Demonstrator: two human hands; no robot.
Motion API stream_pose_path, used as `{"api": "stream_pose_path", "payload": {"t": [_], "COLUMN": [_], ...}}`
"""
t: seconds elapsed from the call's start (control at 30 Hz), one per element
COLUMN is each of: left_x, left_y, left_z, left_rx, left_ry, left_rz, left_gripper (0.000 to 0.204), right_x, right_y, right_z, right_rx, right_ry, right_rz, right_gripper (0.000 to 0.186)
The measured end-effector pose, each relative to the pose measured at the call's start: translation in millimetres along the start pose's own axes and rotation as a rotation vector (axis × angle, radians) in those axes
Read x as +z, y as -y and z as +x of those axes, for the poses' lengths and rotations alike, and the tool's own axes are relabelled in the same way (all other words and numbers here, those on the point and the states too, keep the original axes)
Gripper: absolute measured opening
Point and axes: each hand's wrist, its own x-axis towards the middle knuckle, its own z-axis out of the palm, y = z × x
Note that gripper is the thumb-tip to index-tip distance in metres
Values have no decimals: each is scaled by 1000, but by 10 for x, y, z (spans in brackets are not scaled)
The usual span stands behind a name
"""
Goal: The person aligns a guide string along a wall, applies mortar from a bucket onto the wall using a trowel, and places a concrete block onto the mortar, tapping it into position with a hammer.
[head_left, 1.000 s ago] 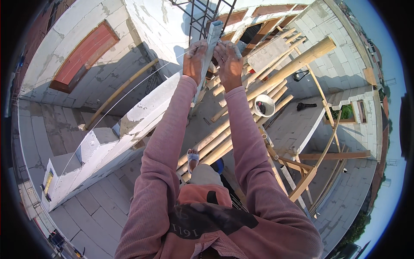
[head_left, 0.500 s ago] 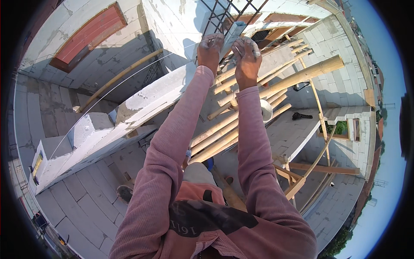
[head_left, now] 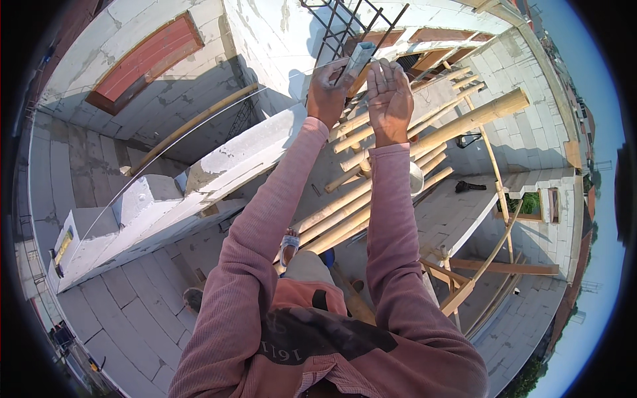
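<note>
Both my arms, in pink sleeves, reach up in front of me. My left hand [head_left: 330, 93] is closed around a grey tube [head_left: 359, 57] that stands upright against a cage of dark steel bars [head_left: 345, 23]. My right hand [head_left: 389, 99] is just to the right of the tube, fingers straight and spread, holding nothing. Whether it touches the tube I cannot tell. The tube's lower end is hidden behind my left hand.
Several bamboo poles [head_left: 424, 136] lie as a platform under my feet. A white block wall [head_left: 219, 166] runs to the left, with a taut string line along it. A metal bowl [head_left: 415, 178] and a dark tool [head_left: 470, 187] lie to the right. There is a red-brown panel [head_left: 142, 60] in the far wall.
Both hands have risen toward the steel bars. My right hand, earlier closed on the tube beside the left, has opened and come off it.
</note>
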Motion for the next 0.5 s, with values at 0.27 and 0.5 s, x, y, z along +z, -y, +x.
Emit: {"api": "stream_pose_path", "payload": {"t": [0.27,0.5], "left_x": [117,135], "left_y": [-164,-16], "left_z": [-68,-32], "left_rx": [-29,19], "left_ry": [-35,-77], "left_rz": [-48,-40], "left_gripper": [39,40], "right_x": [43,-40], "right_y": [93,68], "right_z": [-221,-114], "right_rx": [-64,16], "right_ry": [20,63], "right_rz": [-49,-24], "right_gripper": [36,39]}}
